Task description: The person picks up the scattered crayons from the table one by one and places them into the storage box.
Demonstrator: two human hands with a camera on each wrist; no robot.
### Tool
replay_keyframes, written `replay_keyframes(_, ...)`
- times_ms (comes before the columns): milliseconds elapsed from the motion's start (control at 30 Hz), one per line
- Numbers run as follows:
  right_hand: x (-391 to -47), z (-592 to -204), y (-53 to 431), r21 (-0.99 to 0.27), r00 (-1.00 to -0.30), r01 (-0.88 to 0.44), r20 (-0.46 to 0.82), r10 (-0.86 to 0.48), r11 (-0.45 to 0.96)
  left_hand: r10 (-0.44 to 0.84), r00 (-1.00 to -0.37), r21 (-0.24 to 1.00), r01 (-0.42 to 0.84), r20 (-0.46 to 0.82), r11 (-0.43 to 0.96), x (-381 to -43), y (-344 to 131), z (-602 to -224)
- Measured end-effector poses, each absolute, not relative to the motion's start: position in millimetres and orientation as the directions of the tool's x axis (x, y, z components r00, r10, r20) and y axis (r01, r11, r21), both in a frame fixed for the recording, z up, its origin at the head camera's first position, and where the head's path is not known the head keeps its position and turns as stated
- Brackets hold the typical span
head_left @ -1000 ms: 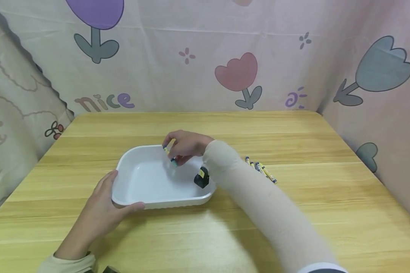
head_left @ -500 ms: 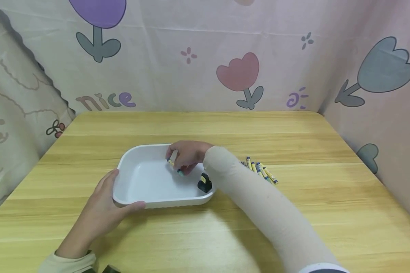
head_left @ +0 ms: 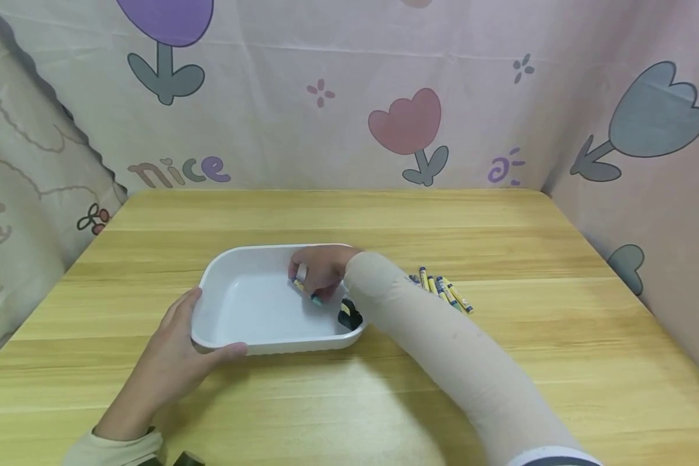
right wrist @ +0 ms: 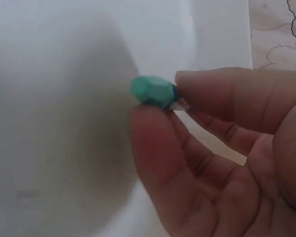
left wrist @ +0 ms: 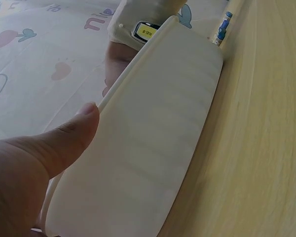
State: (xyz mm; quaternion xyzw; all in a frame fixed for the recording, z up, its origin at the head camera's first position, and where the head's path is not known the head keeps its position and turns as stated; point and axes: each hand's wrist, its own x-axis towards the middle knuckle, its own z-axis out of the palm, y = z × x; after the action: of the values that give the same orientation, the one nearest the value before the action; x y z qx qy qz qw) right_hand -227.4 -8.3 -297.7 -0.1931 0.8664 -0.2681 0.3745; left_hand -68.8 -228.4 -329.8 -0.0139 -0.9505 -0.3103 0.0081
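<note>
A white rectangular plastic tray (head_left: 244, 252) with rounded corners stands on the wooden table. My left hand (head_left: 177, 356) grips its near left corner; in the left wrist view the thumb (left wrist: 71, 138) lies over the rim. Inside the tray's right half, my right hand (head_left: 321, 268) pinches a crayon (head_left: 300, 285) between thumb and fingers. The crayon has a yellow and dark blue wrapper, and its green tip (right wrist: 150, 90) points out in the right wrist view, close over the tray floor. The right forearm crosses the tray's right side and hides part of it.
Several crayons (head_left: 445, 291) lie in a loose pile right of the tray, partly behind the right sleeve (head_left: 443, 349). A black wrist camera (head_left: 349, 314) hangs below the right wrist, within the tray. Patterned cloth (head_left: 279, 123) hangs behind the table (head_left: 501, 233) and at both sides.
My right hand has moved down and slightly right, lowering the crayon from near the far rim toward the tray floor. The left hand stays at its corner.
</note>
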Motion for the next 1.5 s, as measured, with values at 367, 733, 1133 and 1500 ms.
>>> replay_keyframes(367, -223.3, -294.8, -10.0, -0.493, -0.689, -0.19, -0.549, -0.473, 0.849, 0.026, -0.999, 0.586, 0.039, 0.03, 0.81, -68.3, -228.7, -327.8)
replay_keyframes(733, -221.4, -292.4, -11.7, -0.442, -0.693, -0.227, -0.553, -0.463, 0.868, 0.024, -0.999, 0.587, 0.033, 0.022, 0.809, -68.1, -228.5, -327.1)
replay_keyframes(1133, -229.5, -285.3, -4.0, -0.584, -0.672, -0.15, -0.531, -0.516, 0.797, 0.021, -1.0, 0.586, 0.026, 0.015, 0.81, -69.0, -227.9, -328.0)
replay_keyframes(1500, -240.4, -259.9, 18.3, -0.675, -0.68, -0.15, -0.46, -0.571, 0.722, 0.014, -1.0, 0.584, 0.017, 0.009, 0.811, -69.2, -226.0, -328.5)
